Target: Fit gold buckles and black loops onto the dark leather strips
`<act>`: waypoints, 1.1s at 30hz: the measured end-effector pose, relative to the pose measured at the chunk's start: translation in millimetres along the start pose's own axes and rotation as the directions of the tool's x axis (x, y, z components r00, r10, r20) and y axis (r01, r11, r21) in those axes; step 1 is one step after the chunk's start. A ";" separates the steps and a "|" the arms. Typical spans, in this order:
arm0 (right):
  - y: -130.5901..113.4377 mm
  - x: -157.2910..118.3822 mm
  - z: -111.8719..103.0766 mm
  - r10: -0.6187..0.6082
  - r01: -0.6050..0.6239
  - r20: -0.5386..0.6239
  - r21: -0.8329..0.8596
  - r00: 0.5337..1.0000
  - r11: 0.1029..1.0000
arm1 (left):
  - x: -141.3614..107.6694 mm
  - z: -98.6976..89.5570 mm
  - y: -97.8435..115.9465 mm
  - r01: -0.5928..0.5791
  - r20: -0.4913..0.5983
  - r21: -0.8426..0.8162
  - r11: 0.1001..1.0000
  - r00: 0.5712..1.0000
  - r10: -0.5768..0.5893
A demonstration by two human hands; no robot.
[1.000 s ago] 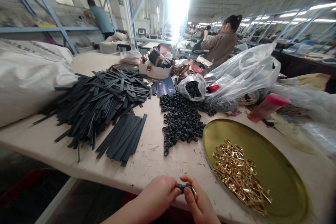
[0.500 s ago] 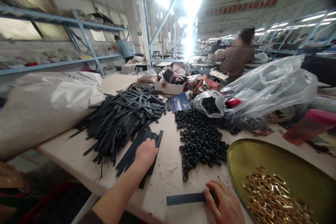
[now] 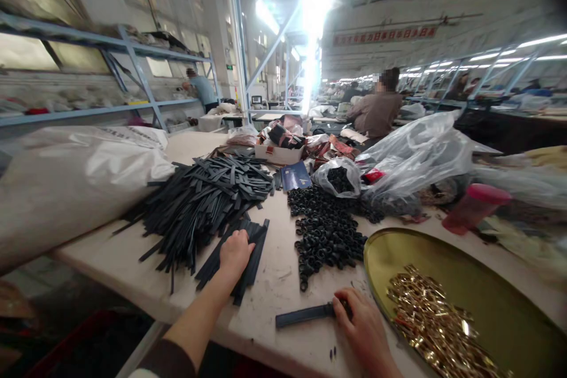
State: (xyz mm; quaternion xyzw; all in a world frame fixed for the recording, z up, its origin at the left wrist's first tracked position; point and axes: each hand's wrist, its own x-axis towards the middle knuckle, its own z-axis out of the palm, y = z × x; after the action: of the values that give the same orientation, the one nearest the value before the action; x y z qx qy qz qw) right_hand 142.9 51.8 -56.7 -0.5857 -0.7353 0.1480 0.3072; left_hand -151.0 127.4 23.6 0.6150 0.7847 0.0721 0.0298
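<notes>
My left hand (image 3: 236, 253) rests with its fingers curled down on a small row of flat dark straps (image 3: 253, 269); the fingertips are hidden. Just beyond it to the left lies a large loose heap of similar dark straps (image 3: 212, 189). Near the table's front edge my right hand (image 3: 361, 322) is closed around one end of a single dark strap (image 3: 303, 315), which points left along the tabletop. Something small at the gripped end is mostly covered by my fingers. Black rings (image 3: 325, 236) lie in a pile between and beyond my hands.
Right of my right hand sits an oval gold-coloured tray (image 3: 500, 289) with a heap of gold metal pieces (image 3: 436, 319). A pink cup (image 3: 476, 207), a clear plastic bag (image 3: 411, 159) and a blue card (image 3: 296, 176) lie farther back. A white sack (image 3: 84, 183) fills the left.
The view has swung slightly to the right. My left hand stays on the straps, where the right-hand straps lie a little differently. My right hand keeps its hold; two small dark bits now show beside it.
</notes>
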 end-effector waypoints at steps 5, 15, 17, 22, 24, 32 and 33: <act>7.6 2.6 -11.2 0.062 -0.064 -0.128 -0.006 0.990 0.998 | -22.8 -29.6 23.6 -0.116 0.005 -0.218 0.969 0.993 0.120; 4.3 62.3 -29.2 -0.004 0.006 0.006 -0.289 1.000 0.957 | -132.3 -7.5 97.4 0.446 0.564 -0.820 0.358 0.737 0.374; 1.4 67.0 -23.3 -0.008 0.021 0.041 -0.336 0.999 0.942 | -140.6 -1.8 99.5 0.578 0.637 -0.771 0.269 0.682 0.360; 3.2 66.1 -15.2 -0.024 0.068 0.127 -0.357 0.992 0.932 | -141.9 -0.8 97.8 0.731 0.710 -0.675 0.104 0.604 0.362; 5.1 67.0 -14.8 -0.008 0.052 0.132 -0.339 0.991 0.939 | -139.3 1.1 98.2 0.746 0.720 -0.659 0.095 0.590 0.365; 7.5 74.8 -10.9 0.127 -0.110 0.115 -0.139 0.985 0.984 | -129.4 16.2 96.1 0.785 0.737 -0.617 0.050 0.555 0.386; 8.1 72.3 -11.9 0.135 -0.124 0.127 -0.092 0.983 0.988 | -129.1 19.0 95.4 0.778 0.732 -0.626 0.060 0.559 0.390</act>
State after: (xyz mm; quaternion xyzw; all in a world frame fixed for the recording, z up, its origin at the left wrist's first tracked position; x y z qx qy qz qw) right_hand 147.5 121.2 -32.1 -0.6335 -0.7199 0.1755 0.2228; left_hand -25.6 25.9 13.7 0.2380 0.4972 0.2886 0.7829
